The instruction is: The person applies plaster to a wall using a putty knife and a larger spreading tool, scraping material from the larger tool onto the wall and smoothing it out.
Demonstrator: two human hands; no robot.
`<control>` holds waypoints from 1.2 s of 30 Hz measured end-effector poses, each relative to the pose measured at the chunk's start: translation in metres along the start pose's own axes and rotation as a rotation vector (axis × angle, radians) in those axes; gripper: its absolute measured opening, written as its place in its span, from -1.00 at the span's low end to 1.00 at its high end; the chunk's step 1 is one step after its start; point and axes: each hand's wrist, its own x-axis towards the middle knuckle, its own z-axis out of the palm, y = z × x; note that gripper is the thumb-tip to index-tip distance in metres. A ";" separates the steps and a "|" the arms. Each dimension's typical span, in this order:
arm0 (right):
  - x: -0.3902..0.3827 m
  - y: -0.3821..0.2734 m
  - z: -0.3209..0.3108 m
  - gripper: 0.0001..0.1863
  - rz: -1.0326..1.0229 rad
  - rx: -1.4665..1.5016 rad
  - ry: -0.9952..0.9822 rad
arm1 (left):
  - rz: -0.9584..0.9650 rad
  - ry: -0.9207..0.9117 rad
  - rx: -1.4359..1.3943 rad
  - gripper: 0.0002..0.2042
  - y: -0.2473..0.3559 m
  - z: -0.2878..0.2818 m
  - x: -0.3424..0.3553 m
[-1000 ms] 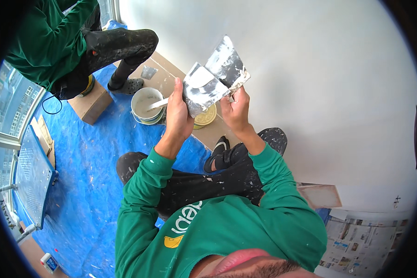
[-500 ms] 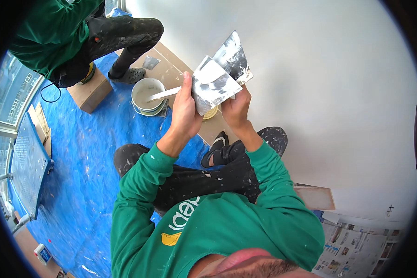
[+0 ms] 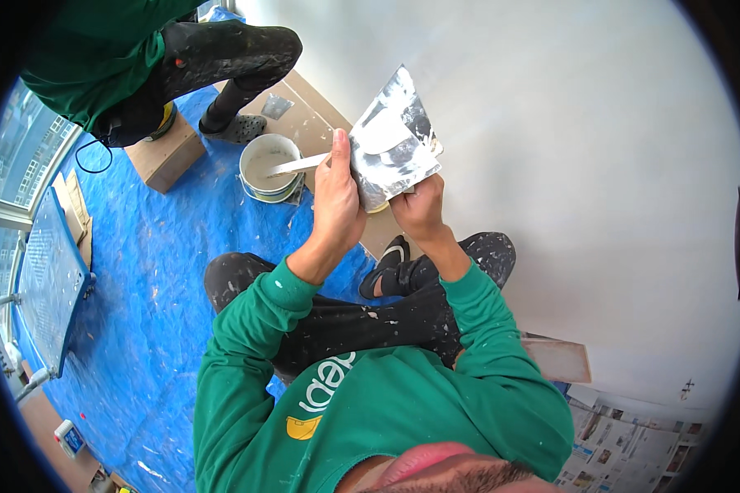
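Observation:
My left hand (image 3: 337, 197) grips a square metal blade (image 3: 374, 172) smeared with white paste, thumb along its left edge. My right hand (image 3: 419, 205) is closed on a second metal scraper (image 3: 404, 94) of similar look, largely overlapped by the first; whether the two blades touch I cannot tell. Behind my left hand, a white stick or handle (image 3: 296, 166) reaches over a white bucket (image 3: 267, 152) of pale paste standing on the floor; its far end is hidden by my hand. A yellow lid peeks out below the blades.
At top left a co-worker in green (image 3: 86, 66) sits over a wooden box (image 3: 164, 164). Cardboard (image 3: 312, 107) borders the white wall (image 3: 600, 164). Blue sheeting (image 3: 148, 255) covers the floor; a blue metal platform (image 3: 53, 271) stands by the window. Newspapers (image 3: 617, 427) lie at lower right.
The two blades, spread apart a second ago, now overlap almost completely as my hands shifted, my left one upward and rightward. The view has shifted slightly too.

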 end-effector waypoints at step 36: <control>-0.014 -0.006 0.006 -0.67 0.138 0.149 0.028 | 0.059 0.095 -0.015 -0.53 -0.009 -0.007 0.007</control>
